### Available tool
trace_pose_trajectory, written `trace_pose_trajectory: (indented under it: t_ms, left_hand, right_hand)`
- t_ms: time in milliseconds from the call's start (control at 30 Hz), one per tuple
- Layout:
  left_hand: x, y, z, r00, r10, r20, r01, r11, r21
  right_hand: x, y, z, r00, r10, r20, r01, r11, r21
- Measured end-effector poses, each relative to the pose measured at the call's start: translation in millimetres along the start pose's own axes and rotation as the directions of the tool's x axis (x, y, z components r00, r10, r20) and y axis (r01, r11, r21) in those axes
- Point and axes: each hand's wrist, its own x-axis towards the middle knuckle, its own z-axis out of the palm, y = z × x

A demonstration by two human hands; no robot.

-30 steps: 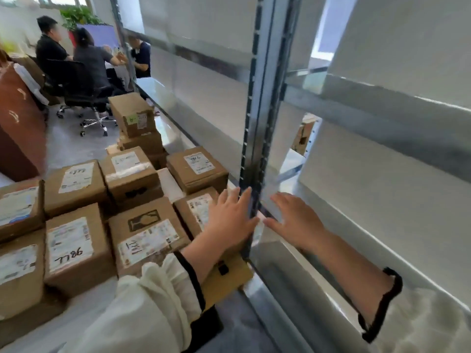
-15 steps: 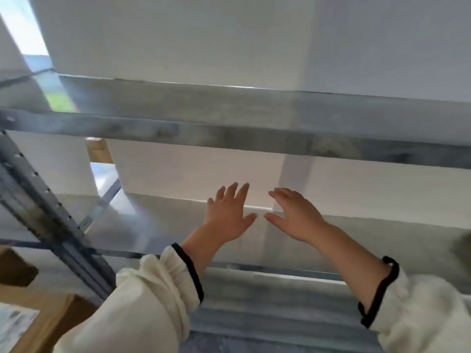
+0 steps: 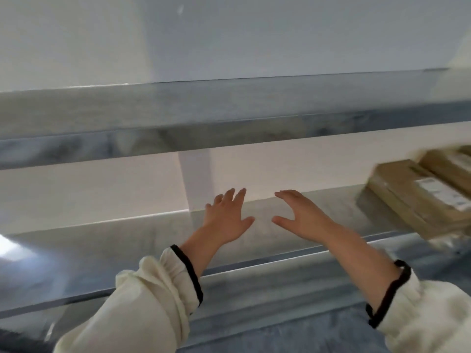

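**Desk:** What are the hands doing?

**Photographer:** The left hand point(image 3: 226, 220) and right hand point(image 3: 303, 217) are stretched side by side over the lower shelf point(image 3: 122, 248). Palms face down and the fingers are splayed wide, pointing away toward the far wall point(image 3: 76, 194). The thumbs turn toward each other with a gap between them. Neither hand holds anything. Whether the palms touch the metal cannot be told.

**Desk:** And the arms?

**Photographer:** Both forearms are bare. They reach forward from two cream sleeves point(image 3: 142, 304) with dark cuffs at the near edge.

**Desk:** Where does that shelf lie?

**Photographer:** Directly beneath the hands. It is a grey metal deck whose long axis runs left to right across the scene. Its near lip crosses under both forearms.

**Desk:** Anything else on the rack?

**Photographer:** One upper shelf point(image 3: 178, 115) runs parallel above the hands, so two levels show. At the right end of the lower shelf, well apart from the right hand, lie cardboard parcels point(image 3: 413, 197) with white labels. Two can be counted, both blurred, with their long sides angled toward the wall.
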Motion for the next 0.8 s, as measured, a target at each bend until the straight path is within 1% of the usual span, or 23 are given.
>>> trace_pose_trajectory:
  t_ms: [133, 300, 467, 633, 800]
  left_hand:
    - [30.8, 64.2, 17.2, 0.999, -0.035, 0.021, 0.035, 0.999, -0.015]
    - [66.8, 169.4, 45.6, 0.996, -0.063, 0.065, 0.067, 0.996, -0.051]
    - [100.6, 264.1, 67.2, 0.997, -0.022, 0.079, 0.029, 0.995, -0.091]
    - [144.7, 329.1, 76.5, 0.996, 0.016, 0.091, -0.007, 0.995, -0.103]
    - [201.4, 379.5, 93.3, 0.994, 0.02, 0.105, -0.002, 0.986, -0.168]
  right_hand:
    - [-11.8, 69.7, -27.7, 1.0, -0.014, 0.001, 0.014, 1.0, 0.002]
    - [-31.6, 172.5, -84.9, 1.0, -0.003, 0.025, 0.003, 1.0, -0.011]
    - [-51.4, 268.7, -129.9, 0.998, 0.063, -0.01, -0.063, 0.998, 0.008]
    - [-49.6, 342.3, -164.6, 0.994, 0.099, -0.043, -0.101, 0.994, -0.047]
    - [-29.4, 412.4, -180.0, 0.975, 0.218, 0.032, -0.214, 0.973, -0.083]
